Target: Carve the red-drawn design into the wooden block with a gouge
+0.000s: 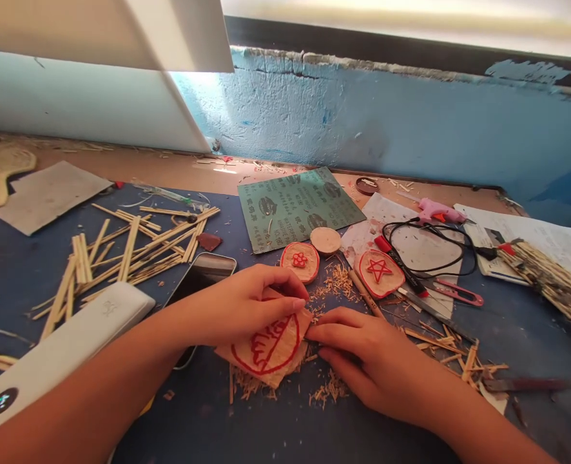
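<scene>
A flat, pale wooden piece [280, 343] carries a red drawn circle with a dividing line and wavy red marks inside. My left hand [251, 299] lies across its upper part, fingers curled and closed at the far edge, covering some of the drawing. At the right edge of the piece, my right hand [363, 351] has its fingers pressed together, the fingertips touching the wood; anything between them is hidden. Just beyond are a wooden disc with a red flower [300, 260], a plain disc [326, 241] and a disc with a red star [379, 272]. Wood shavings [331, 388] lie around.
Left are loose sticks [131, 248], a white power bank [67, 351] and a phone [212, 265]. Green sandpaper [300, 206] lies behind. Right are a red-and-black marker [401, 264], a black cable [430, 248], a pink glue gun [440, 211] and a stick bundle [551, 280].
</scene>
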`<state>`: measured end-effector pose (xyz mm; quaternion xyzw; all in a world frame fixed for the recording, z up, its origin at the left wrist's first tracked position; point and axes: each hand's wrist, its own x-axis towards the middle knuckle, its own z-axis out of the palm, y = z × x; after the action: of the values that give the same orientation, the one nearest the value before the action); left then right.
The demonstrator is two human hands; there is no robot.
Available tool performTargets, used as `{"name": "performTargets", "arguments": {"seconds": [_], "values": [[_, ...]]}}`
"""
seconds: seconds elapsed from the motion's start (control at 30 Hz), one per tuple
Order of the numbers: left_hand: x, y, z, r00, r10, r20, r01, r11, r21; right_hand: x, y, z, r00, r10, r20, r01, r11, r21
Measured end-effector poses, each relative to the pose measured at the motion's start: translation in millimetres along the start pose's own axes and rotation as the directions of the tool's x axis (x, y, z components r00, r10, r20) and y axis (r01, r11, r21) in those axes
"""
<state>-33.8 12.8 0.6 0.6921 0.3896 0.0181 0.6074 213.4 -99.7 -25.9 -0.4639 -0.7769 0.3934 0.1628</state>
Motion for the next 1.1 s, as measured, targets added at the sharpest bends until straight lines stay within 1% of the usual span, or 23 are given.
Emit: {"name": "performTargets", "arguments": {"seconds": [0.1,0.2,0.27,0.33,0.5,0.57,0.63,0.67,0.73,0.83,0.9,1.0,1.1], "values": [[3.3,-3.2,-1.0,1.000,-0.015,0.015,0.016,0.998,-0.065,-0.9,-2.5,1.4,1.000,0.013,0.003,-0.013,1.000,-0.002],[6.6,-5.0,-1.1,1.000,0.022,0.007,-0.021,0.993,-0.118,-1.4,-3.8,2.8,1.000,-0.001,-0.009,0.001,1.000,-0.028],[8.2,-6.1,-1.4,0.999,0.043,-0.007,-0.044,0.995,-0.087,-1.5,-3.1,3.8,0.999,-0.021,-0.025,0.019,0.998,-0.053],[9.3,-7.5,-2.6,0.996,0.080,-0.043,-0.081,0.996,-0.022,-1.6,-1.9,4.4,0.998,-0.041,-0.040,0.037,0.995,-0.090],[11.3,-9.6,-6.1,0.993,0.100,-0.059,-0.093,0.989,0.113,-3.2,-1.3,4.2,0.994,-0.096,-0.043,0.082,0.964,-0.253],[11.5,-8.9,-5.6,0.992,0.104,-0.076,-0.093,0.986,0.136,-4.0,-2.6,4.0,0.992,-0.123,-0.037,0.103,0.938,-0.330],[11.1,-7.7,-3.8,0.988,0.122,-0.091,-0.111,0.987,0.115,-4.7,-3.7,4.2,0.988,-0.149,-0.036,0.124,0.913,-0.388],[10.6,-6.9,-2.5,0.987,0.131,-0.093,-0.124,0.989,0.083,-5.0,-4.0,4.3,0.986,-0.164,-0.036,0.136,0.904,-0.405],[9.2,-4.9,0.2,0.984,0.149,-0.097,-0.153,0.988,-0.038,-5.7,-4.0,4.5,0.981,-0.191,-0.041,0.156,0.894,-0.420],[6.9,-0.8,2.9,0.981,0.145,-0.125,-0.177,0.937,-0.301,-6.6,-5.0,4.8,0.973,-0.224,-0.061,0.181,0.896,-0.406],[5.8,2.6,3.4,0.980,0.107,-0.168,-0.171,0.884,-0.436,-7.2,-7.8,5.5,0.965,-0.252,-0.077,0.204,0.900,-0.386],[5.5,8.5,4.0,0.972,0.014,-0.236,-0.141,0.834,-0.534,-7.6,-14.5,7.8,0.956,-0.283,-0.081,0.235,0.900,-0.368],[3.7,16.2,7.8,0.967,-0.049,-0.251,-0.131,0.748,-0.651,-7.3,-19.4,10.4,0.958,-0.281,-0.052,0.243,0.897,-0.368]]}}
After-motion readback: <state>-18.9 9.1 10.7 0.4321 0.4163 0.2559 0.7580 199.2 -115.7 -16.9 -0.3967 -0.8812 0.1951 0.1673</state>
